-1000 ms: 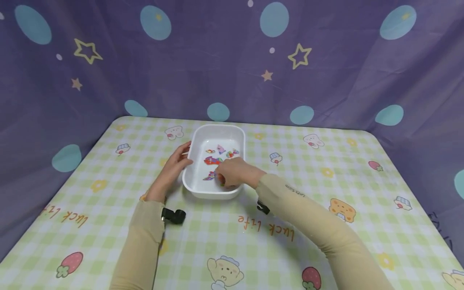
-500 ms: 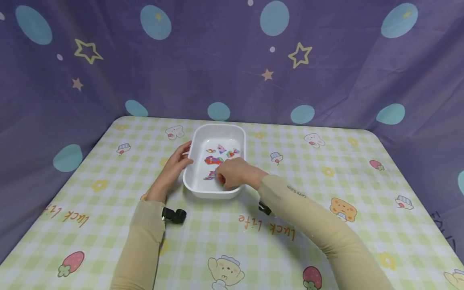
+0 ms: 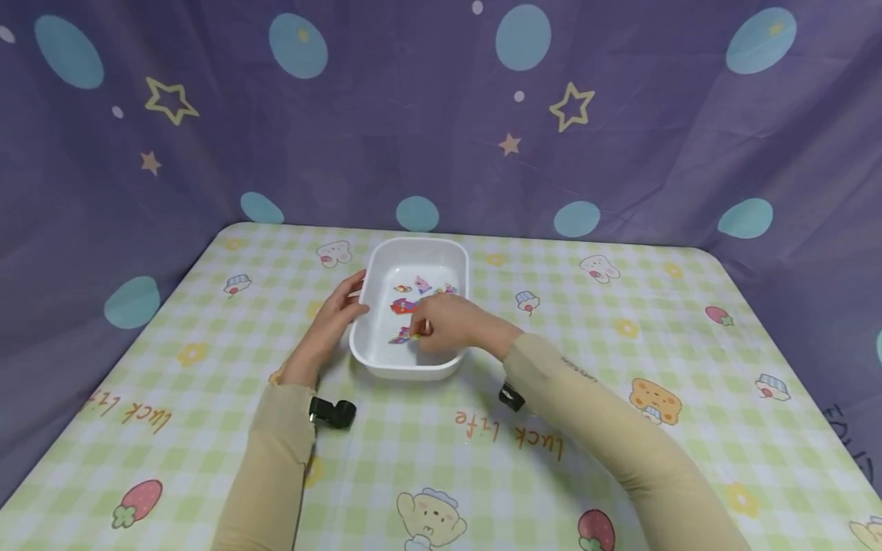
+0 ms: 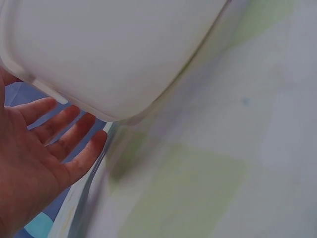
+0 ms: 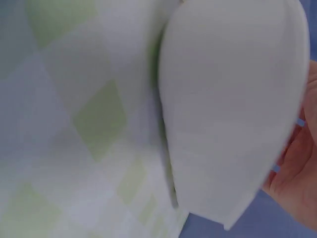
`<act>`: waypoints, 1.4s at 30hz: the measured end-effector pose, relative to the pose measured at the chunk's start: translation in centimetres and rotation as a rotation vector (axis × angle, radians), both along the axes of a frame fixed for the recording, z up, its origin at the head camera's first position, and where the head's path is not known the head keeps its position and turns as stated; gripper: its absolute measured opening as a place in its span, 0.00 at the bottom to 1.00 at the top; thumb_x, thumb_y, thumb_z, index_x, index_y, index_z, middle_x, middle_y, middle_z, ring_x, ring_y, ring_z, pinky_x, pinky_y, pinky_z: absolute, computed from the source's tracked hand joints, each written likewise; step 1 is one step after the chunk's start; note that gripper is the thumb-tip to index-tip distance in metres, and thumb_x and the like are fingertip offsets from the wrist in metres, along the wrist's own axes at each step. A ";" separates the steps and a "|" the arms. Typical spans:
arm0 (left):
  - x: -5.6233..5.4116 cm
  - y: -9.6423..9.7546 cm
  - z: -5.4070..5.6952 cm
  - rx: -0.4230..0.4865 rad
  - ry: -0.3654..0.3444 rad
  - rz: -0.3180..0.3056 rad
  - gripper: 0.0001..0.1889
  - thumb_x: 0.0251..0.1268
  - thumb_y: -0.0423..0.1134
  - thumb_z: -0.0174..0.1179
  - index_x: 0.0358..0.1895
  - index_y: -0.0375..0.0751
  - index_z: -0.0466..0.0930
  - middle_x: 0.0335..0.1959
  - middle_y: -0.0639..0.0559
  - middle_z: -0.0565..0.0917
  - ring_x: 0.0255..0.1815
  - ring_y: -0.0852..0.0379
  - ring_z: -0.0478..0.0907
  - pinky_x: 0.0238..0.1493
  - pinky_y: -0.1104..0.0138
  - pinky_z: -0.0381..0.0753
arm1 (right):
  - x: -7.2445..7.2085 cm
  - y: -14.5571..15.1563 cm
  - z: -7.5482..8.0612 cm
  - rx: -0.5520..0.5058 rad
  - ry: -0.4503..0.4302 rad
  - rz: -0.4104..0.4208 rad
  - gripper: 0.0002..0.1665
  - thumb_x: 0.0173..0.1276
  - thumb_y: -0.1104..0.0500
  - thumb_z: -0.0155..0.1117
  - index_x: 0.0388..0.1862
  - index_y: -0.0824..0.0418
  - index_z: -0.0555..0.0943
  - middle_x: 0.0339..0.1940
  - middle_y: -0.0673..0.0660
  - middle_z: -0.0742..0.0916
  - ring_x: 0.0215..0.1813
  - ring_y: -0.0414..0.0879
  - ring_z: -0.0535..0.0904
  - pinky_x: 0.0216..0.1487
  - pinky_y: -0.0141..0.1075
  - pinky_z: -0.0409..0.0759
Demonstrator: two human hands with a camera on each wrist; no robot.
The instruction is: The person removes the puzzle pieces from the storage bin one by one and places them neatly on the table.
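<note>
A white rectangular tray (image 3: 375, 352) stands on the table with several small, flat, brightly printed pieces lying in it, among them a red one (image 3: 401, 307) and a pink one (image 3: 423, 285). My left hand (image 3: 335, 316) rests along the tray's left side, its fingers nearly straight against the wall; the left wrist view shows the fingers spread by the rim. Inside the tray, my right hand (image 3: 448, 323) reaches down with bent fingers, right beside a multicoloured piece (image 3: 400, 336). I cannot tell whether its hidden fingertips hold a piece.
The table (image 3: 606, 474) wears a green-and-white checked cover printed with cartoon pictures. Behind it hangs a purple curtain (image 3: 441, 168) with stars and blue ovals. Black wrist cameras, such as the left one (image 3: 334, 413), hang near each sleeve.
My right hand has shifted slightly and turned, showing a gap between thumb and finger, and now covers more of the red piece. The left hand stays at the tray's side.
</note>
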State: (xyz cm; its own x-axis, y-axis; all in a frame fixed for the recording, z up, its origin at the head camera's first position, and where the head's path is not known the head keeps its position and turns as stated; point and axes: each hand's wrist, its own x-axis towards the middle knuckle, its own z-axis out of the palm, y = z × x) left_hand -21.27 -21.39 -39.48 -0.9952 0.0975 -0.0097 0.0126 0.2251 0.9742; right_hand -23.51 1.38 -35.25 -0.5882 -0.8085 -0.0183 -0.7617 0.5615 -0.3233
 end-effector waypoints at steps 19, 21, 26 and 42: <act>0.0 0.1 0.1 -0.007 -0.013 0.014 0.33 0.62 0.33 0.49 0.71 0.49 0.49 0.69 0.44 0.58 0.65 0.43 0.60 0.64 0.51 0.60 | -3.3 6.5 1.8 -0.252 0.114 -0.167 0.14 0.57 0.59 0.60 0.42 0.59 0.83 0.34 0.51 0.85 0.31 0.41 0.78 0.34 0.31 0.76; 0.0 0.2 0.1 -0.005 -0.015 0.010 0.33 0.63 0.33 0.49 0.71 0.48 0.49 0.69 0.43 0.57 0.65 0.43 0.60 0.64 0.51 0.60 | -3.8 7.1 1.7 -0.254 0.116 -0.185 0.13 0.59 0.59 0.60 0.42 0.59 0.83 0.36 0.52 0.85 0.33 0.42 0.79 0.35 0.32 0.77; 0.1 0.2 0.2 -0.015 -0.015 0.013 0.34 0.63 0.33 0.48 0.71 0.49 0.49 0.69 0.44 0.57 0.65 0.43 0.60 0.64 0.51 0.61 | -4.9 8.6 1.4 -0.264 0.127 -0.223 0.12 0.60 0.58 0.60 0.42 0.59 0.83 0.37 0.53 0.84 0.34 0.43 0.79 0.36 0.35 0.77; 0.0 0.1 0.0 -0.015 -0.036 0.020 0.34 0.63 0.34 0.49 0.72 0.50 0.48 0.69 0.45 0.57 0.65 0.44 0.59 0.64 0.51 0.60 | -7.2 10.8 -1.1 -0.241 0.020 -0.425 0.12 0.60 0.59 0.60 0.41 0.61 0.83 0.42 0.55 0.84 0.38 0.48 0.80 0.41 0.38 0.78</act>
State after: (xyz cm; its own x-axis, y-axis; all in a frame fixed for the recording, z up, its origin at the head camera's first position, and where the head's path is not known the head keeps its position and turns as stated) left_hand -21.24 -21.25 -39.43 -0.9959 0.0774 -0.0466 -0.0268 0.2397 0.9705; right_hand -30.66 12.23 -36.39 -0.8656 -0.4764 0.1541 -0.4883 0.7353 -0.4700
